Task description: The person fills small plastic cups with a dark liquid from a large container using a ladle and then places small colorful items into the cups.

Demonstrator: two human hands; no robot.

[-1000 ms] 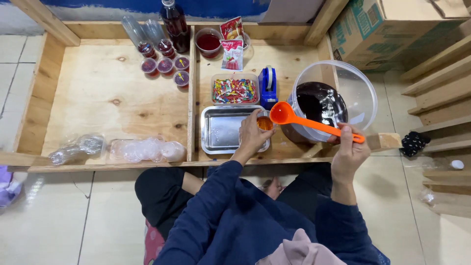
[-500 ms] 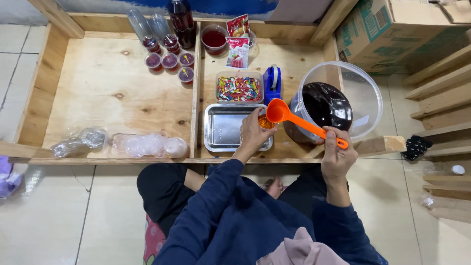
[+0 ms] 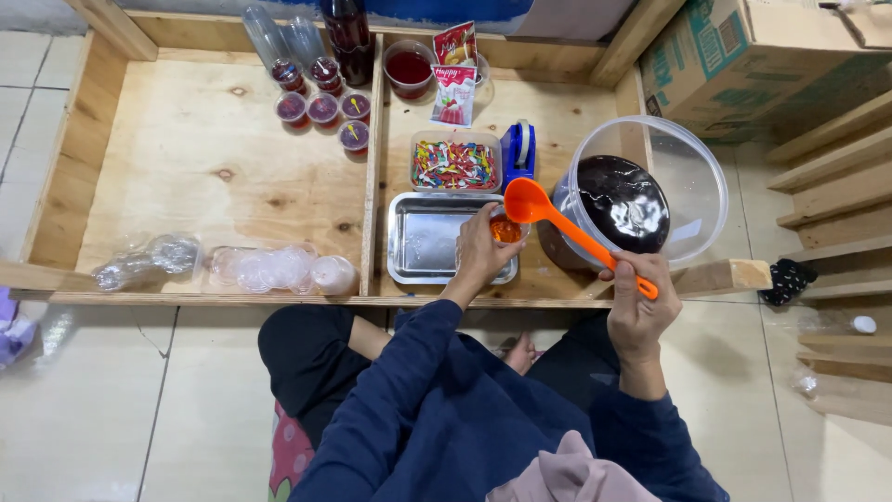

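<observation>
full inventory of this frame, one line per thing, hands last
small cup: 1, clear, orange contents, in left hand over the tray
ladle: 1, orange, bowl at the small cup
bucket: 1, clear, dark liquid inside, right side
metal tray: 1, silver, centre front
sprinkles box: 1, clear, multicoloured, behind the tray
tape dispenser: 1, blue, beside the box
filled cups: 5, dark red, back left
sachets: 2, red, back
empty cup stacks: clear, front left, count unclear
cardboard box: 1, brown, top right
left hand: holds small cup
right hand: grips ladle handle
</observation>
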